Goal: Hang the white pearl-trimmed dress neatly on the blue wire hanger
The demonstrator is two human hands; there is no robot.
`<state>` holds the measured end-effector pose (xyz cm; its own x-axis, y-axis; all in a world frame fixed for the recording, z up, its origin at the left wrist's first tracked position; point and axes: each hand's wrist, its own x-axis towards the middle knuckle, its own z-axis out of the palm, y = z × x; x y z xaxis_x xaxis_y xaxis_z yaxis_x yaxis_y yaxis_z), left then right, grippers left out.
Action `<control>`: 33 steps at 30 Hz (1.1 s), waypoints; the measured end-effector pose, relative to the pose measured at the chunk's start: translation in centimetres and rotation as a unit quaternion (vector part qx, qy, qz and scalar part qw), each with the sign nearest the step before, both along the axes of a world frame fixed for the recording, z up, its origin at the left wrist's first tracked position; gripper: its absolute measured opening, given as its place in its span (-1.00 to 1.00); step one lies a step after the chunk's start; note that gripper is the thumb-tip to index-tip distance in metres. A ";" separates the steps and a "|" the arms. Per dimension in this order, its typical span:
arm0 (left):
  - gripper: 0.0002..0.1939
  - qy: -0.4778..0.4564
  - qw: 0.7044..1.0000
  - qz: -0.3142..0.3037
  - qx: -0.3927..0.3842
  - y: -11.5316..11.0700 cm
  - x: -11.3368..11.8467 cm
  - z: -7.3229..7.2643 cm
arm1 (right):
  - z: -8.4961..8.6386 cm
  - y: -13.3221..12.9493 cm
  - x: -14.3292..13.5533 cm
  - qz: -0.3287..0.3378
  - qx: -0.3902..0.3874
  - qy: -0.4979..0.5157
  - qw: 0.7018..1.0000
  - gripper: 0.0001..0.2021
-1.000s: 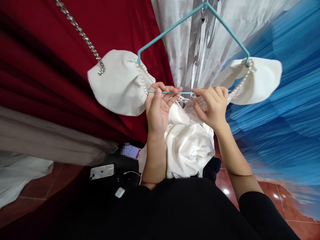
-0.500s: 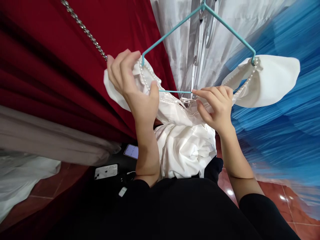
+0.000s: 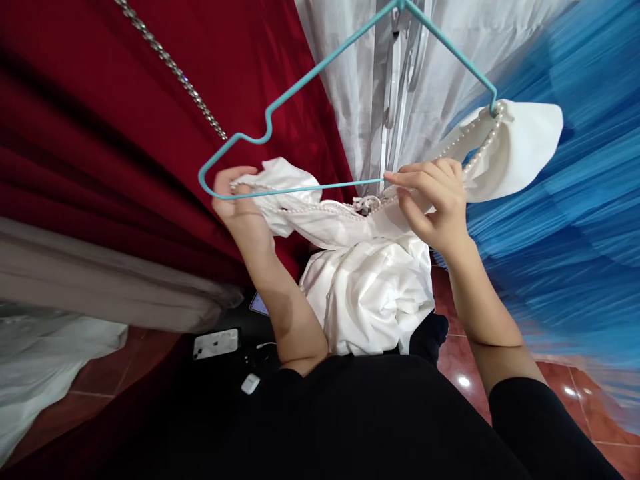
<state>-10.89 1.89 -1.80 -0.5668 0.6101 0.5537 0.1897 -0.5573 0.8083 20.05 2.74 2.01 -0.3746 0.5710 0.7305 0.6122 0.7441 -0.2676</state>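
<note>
A light-blue hanger (image 3: 320, 70) carries one side of a white dress (image 3: 367, 297) with pearl-trimmed straps. Its right notch holds the right strap (image 3: 530, 150), while the left shoulder of the hanger is bare. My left hand (image 3: 240, 200) is closed on the dress's left strap (image 3: 293, 177), beside and behind the hanger's left end; some fingers are hidden. My right hand (image 3: 433, 200) pinches the hanger's bottom bar near its middle, close to the pearl neckline. The rest of the dress lies bunched in my lap.
Red fabric (image 3: 250, 67) hangs at left with a rhinestone strip (image 3: 170, 63). White fabric (image 3: 345, 40) is behind the hanger, and blue tulle (image 3: 565, 267) hangs at right. A phone (image 3: 216, 343) and a small white case (image 3: 251, 383) rest on a black surface.
The left strap has come off the hanger's left shoulder. My left hand has moved left and down with it, and the hanger has tilted. My right hand stays nearly in place.
</note>
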 end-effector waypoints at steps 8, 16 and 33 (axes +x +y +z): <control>-0.55 -0.047 0.951 -0.307 -0.010 -2.1 7.7 1.5 | -0.2 -0.1 -0.8 -0.009 -0.017 0.003 1.000 -0.68; -0.77 -0.158 0.953 -0.243 0.093 -1.4 11.2 2.6 | 1.3 0.6 1.7 -0.076 0.198 0.155 0.965 -0.73; -0.68 -0.130 0.968 -0.203 0.064 -2.0 10.5 2.7 | 1.1 7.7 11.9 -0.235 0.036 0.283 0.929 -0.92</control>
